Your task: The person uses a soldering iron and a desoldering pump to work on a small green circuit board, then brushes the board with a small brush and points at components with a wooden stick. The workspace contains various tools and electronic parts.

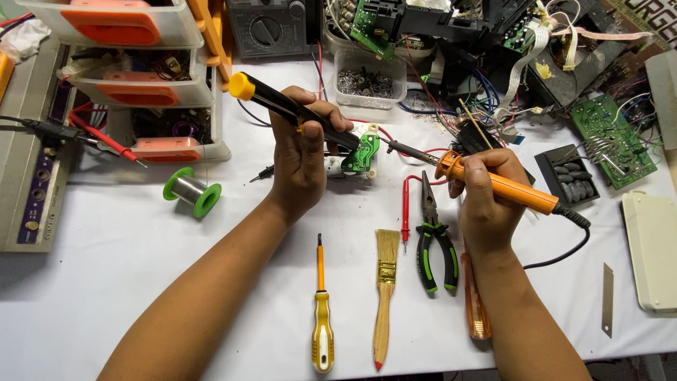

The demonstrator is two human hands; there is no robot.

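Note:
My left hand (302,152) grips a black tool with a yellow end cap (264,97), a desoldering pump by its look, tilted down toward a small green circuit board (365,152) on a white part. My right hand (483,190) holds an orange-handled soldering iron (504,185), its metal tip (409,150) pointing left at the same board. The board sits on the white table between the two hands.
On the table lie a green solder spool (192,190), yellow screwdriver (322,310), brush (385,282), green-handled pliers (431,236), orange screwdriver (476,303), blade (607,300). Drawer bins (141,85), a box of screws (367,81), boards and wires crowd the back.

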